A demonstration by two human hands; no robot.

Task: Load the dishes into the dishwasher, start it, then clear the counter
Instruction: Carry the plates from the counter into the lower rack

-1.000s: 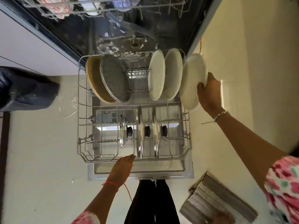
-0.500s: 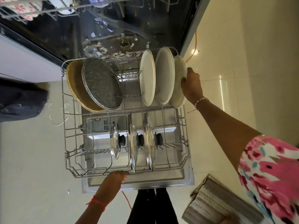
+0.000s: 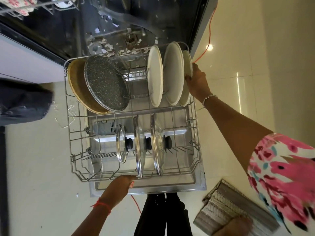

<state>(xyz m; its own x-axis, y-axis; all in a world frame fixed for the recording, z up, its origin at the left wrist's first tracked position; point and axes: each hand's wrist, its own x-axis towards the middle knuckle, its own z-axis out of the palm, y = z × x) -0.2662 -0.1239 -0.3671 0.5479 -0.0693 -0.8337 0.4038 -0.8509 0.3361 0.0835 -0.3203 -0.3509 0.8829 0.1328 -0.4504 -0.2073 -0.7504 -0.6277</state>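
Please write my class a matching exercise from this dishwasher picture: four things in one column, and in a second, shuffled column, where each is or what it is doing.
Column A
1. speckled pan
2. rightmost white plate
3. glass lids
4. left hand

Column B
a. gripped by the right hand
b. standing on edge in the front row of the rack
c. overlapping the tan disc at back left
d. holding the rack's front rim

Pairs: 1-c, 2-a, 3-b, 4-d
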